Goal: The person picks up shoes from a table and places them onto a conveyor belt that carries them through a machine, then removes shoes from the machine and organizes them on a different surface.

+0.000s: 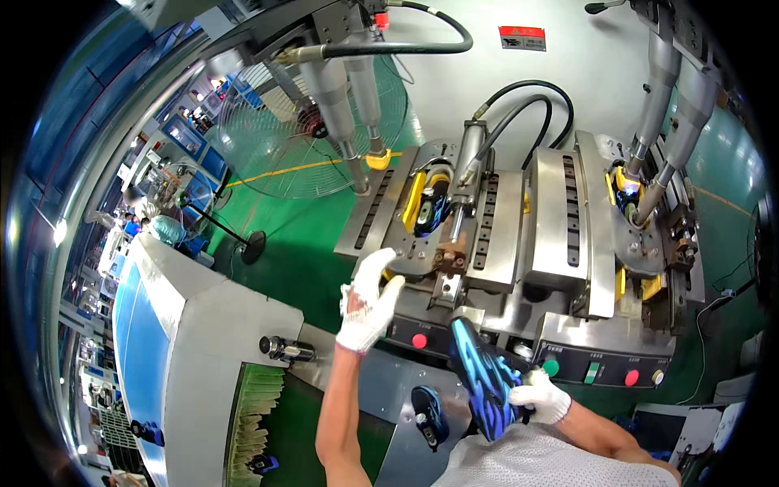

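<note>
One fisheye view is directed downward from the person's head; the left hand (367,307) and the right hand (542,398) are seen from near, the machine (558,227) beyond them.

Bright light fills the view, a lamp (59,233) flaring at far left. Central steel plates (549,223) gleam. Fisheye distortion curves the left side; corners go black.

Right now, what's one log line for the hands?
white-gloved left hand: open, near grey steel machine | white-gloved right hand: holding blue-black shoe | nearby: second blue-black shoe on grey metal shelf
</note>
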`<state>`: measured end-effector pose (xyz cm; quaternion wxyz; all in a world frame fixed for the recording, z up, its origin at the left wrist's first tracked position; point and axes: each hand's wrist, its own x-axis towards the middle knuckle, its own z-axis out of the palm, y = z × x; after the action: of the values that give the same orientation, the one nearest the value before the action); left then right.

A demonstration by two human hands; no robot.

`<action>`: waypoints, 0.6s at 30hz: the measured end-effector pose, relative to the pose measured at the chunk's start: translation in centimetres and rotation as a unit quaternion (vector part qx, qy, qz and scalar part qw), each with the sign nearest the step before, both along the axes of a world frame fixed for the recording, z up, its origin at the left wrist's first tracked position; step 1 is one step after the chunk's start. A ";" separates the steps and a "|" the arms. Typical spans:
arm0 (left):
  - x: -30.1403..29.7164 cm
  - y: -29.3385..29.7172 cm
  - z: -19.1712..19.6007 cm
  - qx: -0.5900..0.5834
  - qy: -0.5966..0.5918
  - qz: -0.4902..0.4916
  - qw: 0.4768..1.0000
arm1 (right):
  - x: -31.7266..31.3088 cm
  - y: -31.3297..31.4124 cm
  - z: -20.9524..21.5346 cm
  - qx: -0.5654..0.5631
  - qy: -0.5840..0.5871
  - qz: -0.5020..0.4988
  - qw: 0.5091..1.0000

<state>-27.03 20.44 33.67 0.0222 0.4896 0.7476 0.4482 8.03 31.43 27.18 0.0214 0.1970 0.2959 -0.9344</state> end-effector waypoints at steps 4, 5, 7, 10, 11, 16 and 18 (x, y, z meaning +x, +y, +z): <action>-8.5 9.4 -4.8 -0.103 0.064 0.037 0.992 | 1.7 3.2 1.4 -0.060 0.053 -0.108 0.991; -8.7 12.4 -5.3 -0.157 0.095 0.068 0.981 | 1.7 3.7 2.6 -0.044 0.037 -0.153 0.987; -9.8 17.6 -6.7 -0.160 0.047 0.068 0.984 | 1.8 5.2 3.3 -0.044 0.052 -0.189 0.980; -12.9 22.4 -12.3 -0.124 0.060 0.116 0.984 | 2.9 6.1 2.5 -0.043 0.045 -0.214 0.975; -13.7 23.6 -13.9 -0.136 0.065 0.124 0.981 | 2.8 6.0 2.6 -0.035 0.047 -0.237 0.970; -16.3 25.8 -17.7 -0.212 0.018 0.196 0.957 | 2.0 6.5 3.1 0.009 0.016 -0.269 0.963; -16.0 26.3 -15.1 -0.248 -0.021 0.200 0.948 | 1.3 6.7 2.6 0.041 -0.012 -0.270 0.962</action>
<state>-43.02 46.78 18.58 0.0686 0.2990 0.9173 0.2539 9.30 38.11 29.79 -0.2363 0.2815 0.2696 -0.8901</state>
